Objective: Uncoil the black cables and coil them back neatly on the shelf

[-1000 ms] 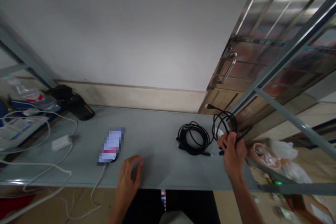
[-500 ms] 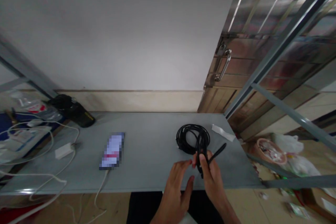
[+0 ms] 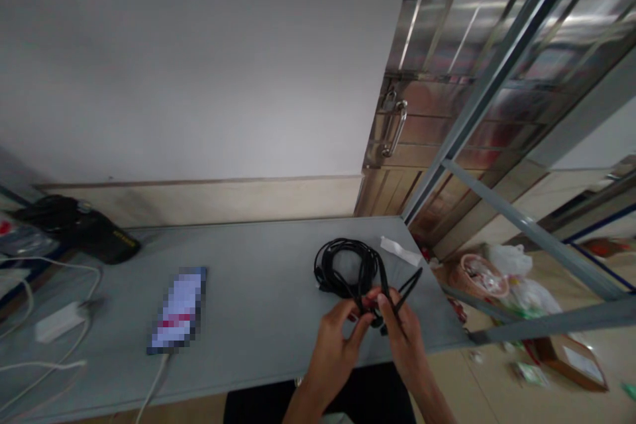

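Both my hands meet over the front right part of a grey table [image 3: 258, 291]. My right hand [image 3: 405, 338] is closed round a small bundle of black cable [image 3: 382, 281], whose loops stick up and to the right. My left hand [image 3: 335, 341] pinches the same cable from the left with thumb and fingers. Just behind them a second coil of black cable [image 3: 335, 265] lies flat on the table.
A phone [image 3: 177, 311] with a white lead lies left of centre. A white charger [image 3: 57, 321] with white wires and a black object [image 3: 87, 235] sit at the far left. A white scrap [image 3: 400, 250] lies at the table's right corner. A basket [image 3: 479, 275] and bags are on the floor to the right.
My right hand brought the cable bundle from the table's right edge in toward me. My left hand left the table surface and took hold of the bundle. The view shifted right.
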### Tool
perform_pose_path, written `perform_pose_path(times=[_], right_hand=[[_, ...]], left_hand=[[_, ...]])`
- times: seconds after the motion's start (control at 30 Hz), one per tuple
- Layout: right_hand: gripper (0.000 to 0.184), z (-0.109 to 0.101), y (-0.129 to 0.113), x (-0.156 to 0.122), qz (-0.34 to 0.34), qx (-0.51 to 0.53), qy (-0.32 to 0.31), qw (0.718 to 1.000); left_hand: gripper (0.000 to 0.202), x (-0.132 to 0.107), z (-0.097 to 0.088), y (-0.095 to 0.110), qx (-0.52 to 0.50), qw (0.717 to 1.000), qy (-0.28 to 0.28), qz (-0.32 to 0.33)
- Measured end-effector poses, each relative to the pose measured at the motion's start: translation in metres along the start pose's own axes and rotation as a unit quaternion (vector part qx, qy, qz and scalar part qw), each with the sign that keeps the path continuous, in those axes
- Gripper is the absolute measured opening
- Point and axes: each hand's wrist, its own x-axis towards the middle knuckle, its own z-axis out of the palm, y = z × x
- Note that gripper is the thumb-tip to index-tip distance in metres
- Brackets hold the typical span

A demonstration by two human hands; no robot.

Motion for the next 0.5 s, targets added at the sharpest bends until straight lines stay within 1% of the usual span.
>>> perform_pose_path(times=[0.1, 0.2, 0.27, 0.33, 0.4, 0.5], right_hand=[[0.046, -0.014, 0.001, 0.003, -0.008, 0.006, 0.035, 0.999], [0.043, -0.032, -0.003, 0.007, -0.021, 0.046, 0.090, 0.995], [0.041, -0.044, -0.010, 0.008, -0.023, 0.086, 0.115, 0.989], [0.037, -0.055, -0.021, 0.009, -0.029, 0.132, 0.137, 0.981], [0.034, -0.065, -0.035, 0.010, -0.044, 0.173, 0.165, 0.970], [0.034, -0.081, -0.058, 0.010, -0.067, 0.204, 0.201, 0.956]], left_hand=[[0.035, 0.005, -0.009, -0.003, -0.065, 0.996, 0.039, -0.042], [0.043, 0.012, -0.026, -0.013, -0.139, 0.982, 0.103, -0.076], [0.047, 0.017, -0.039, -0.017, -0.164, 0.974, 0.134, -0.085], [0.047, 0.023, -0.050, -0.020, -0.174, 0.970, 0.148, -0.088], [0.047, 0.029, -0.057, -0.023, -0.186, 0.967, 0.150, -0.094], [0.049, 0.042, -0.059, -0.038, -0.202, 0.962, 0.147, -0.108]])
